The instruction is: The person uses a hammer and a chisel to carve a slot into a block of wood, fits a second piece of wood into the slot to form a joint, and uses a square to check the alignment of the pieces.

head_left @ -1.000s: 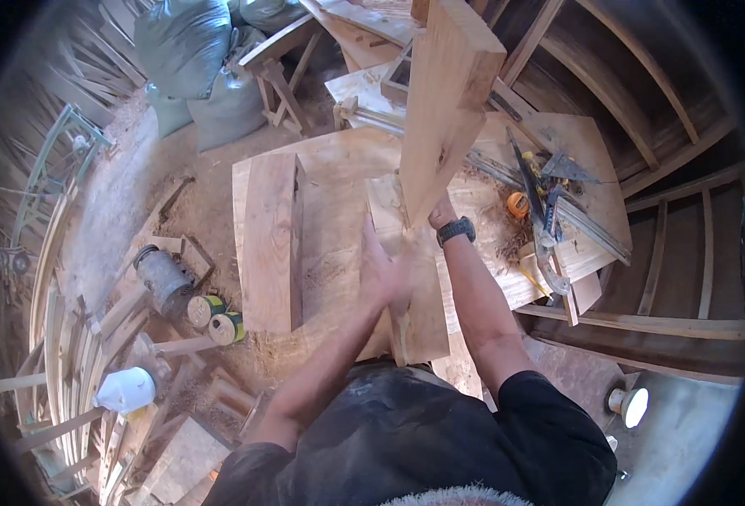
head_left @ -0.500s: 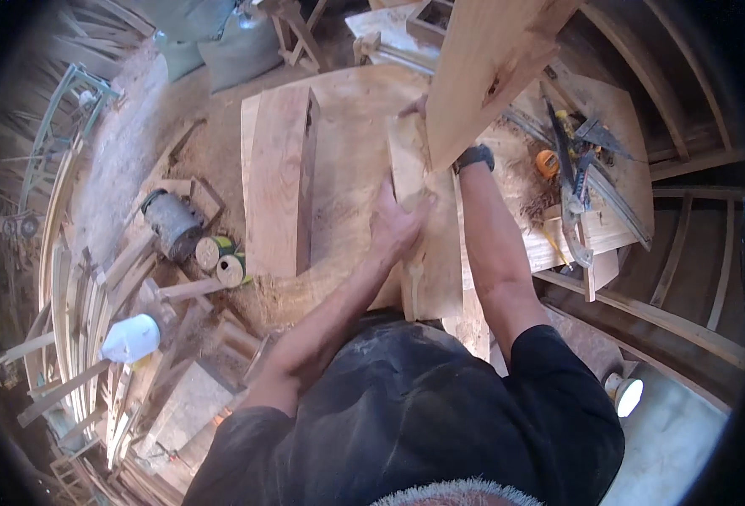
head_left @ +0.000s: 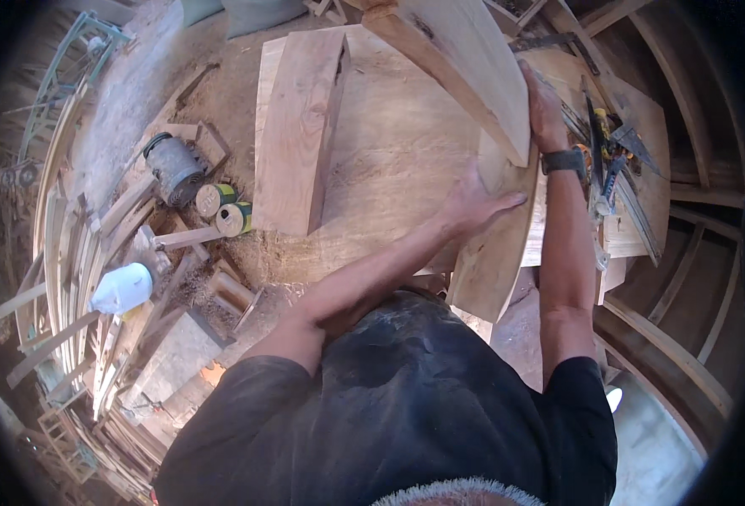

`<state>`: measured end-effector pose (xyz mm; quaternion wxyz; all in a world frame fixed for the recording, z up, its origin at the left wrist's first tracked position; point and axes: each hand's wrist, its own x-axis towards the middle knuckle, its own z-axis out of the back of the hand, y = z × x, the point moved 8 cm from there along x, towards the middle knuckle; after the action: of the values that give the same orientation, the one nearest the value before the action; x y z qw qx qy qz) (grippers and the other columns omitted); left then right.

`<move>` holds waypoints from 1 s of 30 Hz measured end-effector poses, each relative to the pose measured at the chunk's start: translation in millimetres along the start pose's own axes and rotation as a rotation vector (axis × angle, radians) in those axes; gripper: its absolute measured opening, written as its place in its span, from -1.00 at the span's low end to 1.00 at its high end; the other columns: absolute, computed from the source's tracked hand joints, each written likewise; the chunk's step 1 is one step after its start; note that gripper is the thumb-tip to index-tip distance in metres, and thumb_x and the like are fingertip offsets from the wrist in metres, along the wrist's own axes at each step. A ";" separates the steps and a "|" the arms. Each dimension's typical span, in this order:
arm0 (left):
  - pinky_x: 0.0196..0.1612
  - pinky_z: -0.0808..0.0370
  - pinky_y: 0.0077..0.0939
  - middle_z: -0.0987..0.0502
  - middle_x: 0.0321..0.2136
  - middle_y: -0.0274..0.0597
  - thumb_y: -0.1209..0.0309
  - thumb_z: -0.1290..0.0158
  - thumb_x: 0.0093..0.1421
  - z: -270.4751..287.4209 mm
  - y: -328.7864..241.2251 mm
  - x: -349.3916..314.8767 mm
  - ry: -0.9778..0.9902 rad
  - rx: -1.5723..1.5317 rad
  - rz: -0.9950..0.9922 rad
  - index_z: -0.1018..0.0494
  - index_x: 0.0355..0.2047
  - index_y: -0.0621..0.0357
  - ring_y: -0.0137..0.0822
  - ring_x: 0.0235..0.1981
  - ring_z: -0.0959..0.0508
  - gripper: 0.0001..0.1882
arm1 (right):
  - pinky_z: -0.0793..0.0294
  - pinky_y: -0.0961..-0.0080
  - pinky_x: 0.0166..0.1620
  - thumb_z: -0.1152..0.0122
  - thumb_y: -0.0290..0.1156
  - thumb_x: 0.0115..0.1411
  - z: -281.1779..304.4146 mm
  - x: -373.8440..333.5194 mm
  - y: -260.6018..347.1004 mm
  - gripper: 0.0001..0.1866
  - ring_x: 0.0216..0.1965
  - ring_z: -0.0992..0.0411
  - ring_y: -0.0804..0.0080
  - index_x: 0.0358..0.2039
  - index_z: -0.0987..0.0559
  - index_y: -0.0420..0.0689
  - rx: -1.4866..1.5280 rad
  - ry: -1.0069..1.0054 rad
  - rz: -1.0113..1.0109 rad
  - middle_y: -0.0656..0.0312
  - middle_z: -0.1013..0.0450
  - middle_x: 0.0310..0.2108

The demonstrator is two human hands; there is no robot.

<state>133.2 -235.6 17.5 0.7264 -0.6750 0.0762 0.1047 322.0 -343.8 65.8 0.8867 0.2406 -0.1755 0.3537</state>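
A thick wooden slab [head_left: 465, 67] rises toward me at the top of the head view, its lower end against a flat wooden board [head_left: 494, 261]. I cannot tell whether the two are joined. My left hand [head_left: 476, 207] grips the board just below the slab's end, thumb stretched across its top face; its other fingers are partly hidden. My right hand [head_left: 544, 105], with a dark watch [head_left: 563, 161] on the wrist, holds the slab's right edge, fingertips partly out of sight behind it. Left of them, a heavy wooden block [head_left: 296, 143] lies on the plywood worktop [head_left: 389, 160].
Hand tools [head_left: 613, 148], a metal square among them, lie bunched right of my right wrist. To the left stand a stained metal can [head_left: 172, 164], two small tins [head_left: 225, 209] and a white plastic jug [head_left: 122, 288] among wood offcuts. Curved wooden ribs [head_left: 676, 101] line the right side.
The slab and board have shifted right and turned. My right hand has come from behind the slab to its right edge. My left hand has moved right with the board. The view has shifted.
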 end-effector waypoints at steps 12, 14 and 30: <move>0.01 -0.58 -0.26 -0.62 -0.04 0.03 0.09 -0.26 0.21 64.5 -20.8 -6.6 0.218 0.328 -0.104 -0.51 0.07 0.20 -0.11 -0.10 -0.65 -0.45 | -0.35 0.15 0.24 0.28 -0.02 0.54 1.1 1.6 -14.6 -0.45 0.19 -0.42 -0.17 0.26 -0.49 -0.08 0.065 0.127 -0.318 -0.17 -0.49 0.15; 0.11 -0.52 -0.25 -0.60 0.02 0.05 0.06 -0.30 0.17 117.3 -46.4 -11.3 0.006 0.478 -0.285 -0.49 0.13 0.23 -0.06 0.02 -0.61 -0.36 | -0.35 0.12 0.20 0.29 0.12 0.51 -10.5 -2.2 -35.5 -0.35 0.14 -0.42 -0.23 0.18 -0.54 -0.15 0.079 0.212 -0.503 -0.25 -0.49 0.09; 0.27 -0.42 -0.07 -0.29 0.29 0.11 -0.13 -0.37 -0.13 301.7 -28.7 -16.5 -0.549 0.999 0.083 -0.06 0.48 0.04 0.08 0.29 -0.39 0.23 | -0.55 0.00 -0.08 0.29 -0.04 0.53 -24.0 22.1 15.2 -0.53 -0.15 -0.58 -0.14 0.36 -0.33 0.24 -0.290 0.361 -0.280 -0.12 -0.61 -0.22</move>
<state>115.3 62.4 72.6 0.9458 -0.1943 -0.0486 0.2558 329.8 -308.9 61.3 0.9691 0.0660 -0.0285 0.2358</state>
